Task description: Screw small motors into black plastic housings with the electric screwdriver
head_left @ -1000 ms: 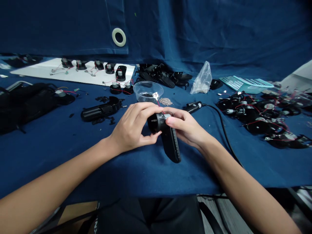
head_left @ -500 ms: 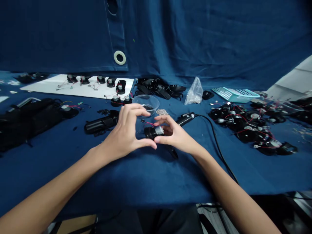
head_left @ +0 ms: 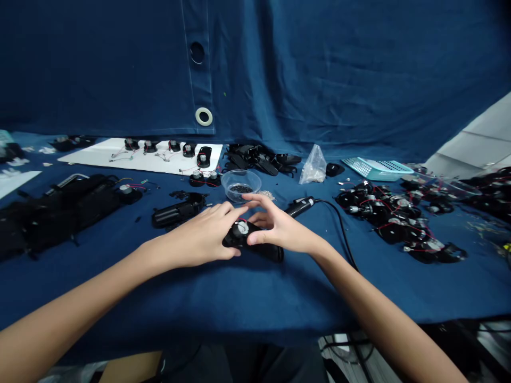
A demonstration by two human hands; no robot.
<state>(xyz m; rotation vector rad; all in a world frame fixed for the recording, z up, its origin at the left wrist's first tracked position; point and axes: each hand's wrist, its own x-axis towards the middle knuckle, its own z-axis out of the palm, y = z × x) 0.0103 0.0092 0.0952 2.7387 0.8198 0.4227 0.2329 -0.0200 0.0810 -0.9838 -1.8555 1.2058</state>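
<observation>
Between my hands is a small motor assembly [head_left: 241, 229], a silver round motor in a black mount with a red wire. Its silver end faces up. My left hand [head_left: 202, 234] grips it from the left, thumb below and fingers over the far side. From the right, my right hand [head_left: 285, 229] holds it, with the thumb against its near edge and the other fingers partly hidden behind. A long black housing part [head_left: 269, 251] shows under my right hand; whether it is joined to the motor assembly I cannot tell.
Beyond my hands stand a clear bowl [head_left: 241, 185] of dark screws and a pile of silver screws [head_left: 266, 195]. A corded black electric screwdriver [head_left: 299, 206] lies right. Motor assemblies [head_left: 399, 213] heap further right. A black housing [head_left: 175, 213] lies left, near a white board [head_left: 151, 159].
My left hand has closed in on the motor assembly, which has turned so its silver end faces up. The black housing part shows more below it. The whole view has shifted slightly.
</observation>
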